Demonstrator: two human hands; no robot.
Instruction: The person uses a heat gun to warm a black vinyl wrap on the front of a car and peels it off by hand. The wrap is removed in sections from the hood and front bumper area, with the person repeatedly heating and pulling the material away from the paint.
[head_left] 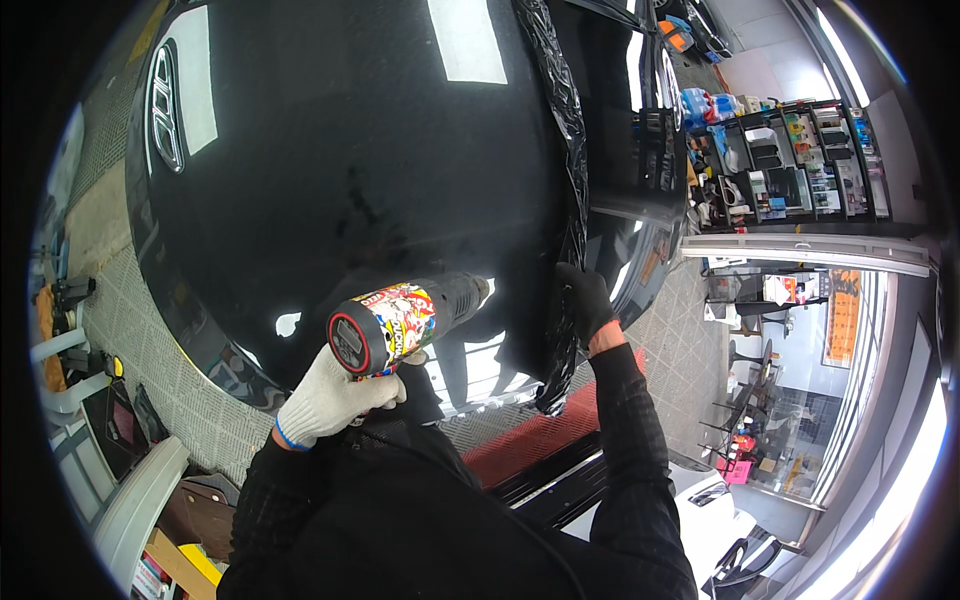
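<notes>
My left hand (345,400), in a white knit glove with a blue cuff edge, is closed round the handle of a heat gun (400,318). Colourful stickers cover the gun's dark body, and its nozzle points right, low over a glossy black car hood (380,190). Along the hood's right edge runs a loose, wrinkled strip of black film (572,130), hanging down past the near edge. My right hand (585,305), black-gloved, is closed on this film to the right of the nozzle. Its fingertips blend into the dark surface.
The car's headlight (165,105) lies at the far left and its windshield (625,110) on the right. Shelves (800,165) full of bottles and boxes stand at the right. A white car (715,505) is behind at lower right. Brown bags (195,515) and panels lie at lower left.
</notes>
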